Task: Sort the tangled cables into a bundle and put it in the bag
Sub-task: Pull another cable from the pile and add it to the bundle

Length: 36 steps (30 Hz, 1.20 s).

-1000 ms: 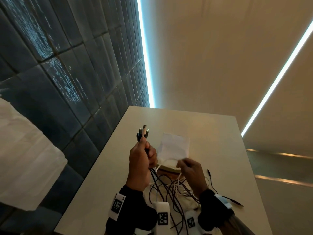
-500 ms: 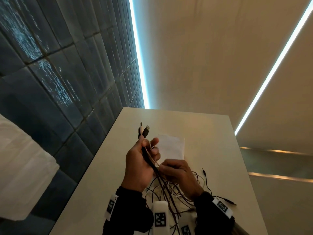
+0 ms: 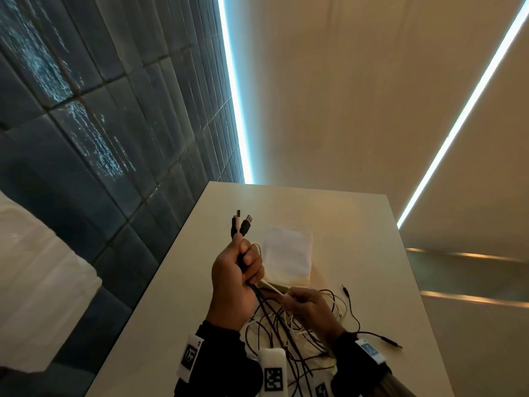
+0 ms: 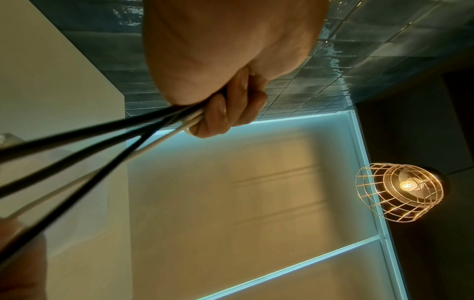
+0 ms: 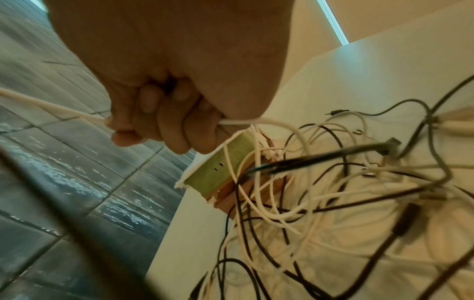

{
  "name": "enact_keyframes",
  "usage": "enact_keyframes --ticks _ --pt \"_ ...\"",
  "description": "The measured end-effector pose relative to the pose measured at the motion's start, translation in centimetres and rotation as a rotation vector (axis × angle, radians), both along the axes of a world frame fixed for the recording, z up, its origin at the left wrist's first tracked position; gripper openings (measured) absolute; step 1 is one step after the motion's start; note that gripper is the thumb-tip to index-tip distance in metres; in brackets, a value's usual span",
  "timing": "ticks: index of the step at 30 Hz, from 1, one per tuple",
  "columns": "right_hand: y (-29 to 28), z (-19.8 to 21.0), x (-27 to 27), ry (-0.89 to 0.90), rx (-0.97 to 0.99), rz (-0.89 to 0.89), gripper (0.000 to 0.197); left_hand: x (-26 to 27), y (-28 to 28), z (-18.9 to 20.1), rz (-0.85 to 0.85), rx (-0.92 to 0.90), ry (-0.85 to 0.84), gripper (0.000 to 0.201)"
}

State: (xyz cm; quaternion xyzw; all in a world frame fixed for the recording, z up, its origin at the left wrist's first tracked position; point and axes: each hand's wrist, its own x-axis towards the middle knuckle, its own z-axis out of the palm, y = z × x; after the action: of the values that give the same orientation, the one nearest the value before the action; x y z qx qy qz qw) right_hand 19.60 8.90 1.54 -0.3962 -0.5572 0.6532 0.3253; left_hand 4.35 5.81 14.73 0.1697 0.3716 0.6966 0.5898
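Your left hand [image 3: 237, 277] is fisted tight around several thin cables [image 3: 282, 333], plug ends poking above it at frame centre. Your right hand [image 3: 310, 309] curls round one smooth white cable [image 5: 51, 108]. The rest sprawls tangled on the pale desk [image 3: 372, 253], just below the flat white bag [image 3: 287, 253].

Glossy, uneven dark tiles [image 3: 86, 144] line the wall beside a smooth matt bench [image 3: 357, 224], where a soft pale cloth bag [image 3: 287, 255] lies by smooth plastic-sheathed cables [image 3: 289, 333] with shiny metal plugs [image 3: 243, 222].
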Motion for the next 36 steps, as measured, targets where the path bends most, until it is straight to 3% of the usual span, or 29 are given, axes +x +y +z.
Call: enact_keyframes --ticks 9,12,15,18,22,26,31,36 --pt "-0.5 -1.9 1.0 -0.021 -0.095 -0.056 0.031 -1.0 -0.1 0.2 0.006 0.030 0.000 0.038" --pt "-0.4 -2.7 1.1 -0.107 -0.055 -0.091 0.039 -1.2 -0.2 0.0 0.016 0.019 -0.007 0.038" --pt "-0.2 -2.5 0.6 -0.196 -0.017 -0.220 0.031 -1.4 0.0 -0.4 0.036 -0.011 0.019 0.039" --pt "0.8 0.3 -0.1 -0.020 -0.086 -0.364 0.020 -1.6 0.2 -1.0 0.087 -0.072 0.129 0.039" --pt "1.1 6.7 -1.4 0.174 0.059 -0.230 0.020 -1.0 0.4 -1.8 0.105 -0.207 0.240 0.035" --pt "-0.6 9.2 -2.7 0.253 0.176 -0.049 0.022 -0.1 0.5 -1.6 0.113 -0.278 0.303 0.032" --pt "-1.2 6.3 -2.5 0.203 0.132 0.042 0.025 -0.7 0.2 0.0 0.080 -0.111 -0.047 0.038" --pt "-0.9 1.8 -1.7 0.128 0.153 0.050 0.029 -0.8 0.0 -0.2 0.001 0.037 0.003 0.035"
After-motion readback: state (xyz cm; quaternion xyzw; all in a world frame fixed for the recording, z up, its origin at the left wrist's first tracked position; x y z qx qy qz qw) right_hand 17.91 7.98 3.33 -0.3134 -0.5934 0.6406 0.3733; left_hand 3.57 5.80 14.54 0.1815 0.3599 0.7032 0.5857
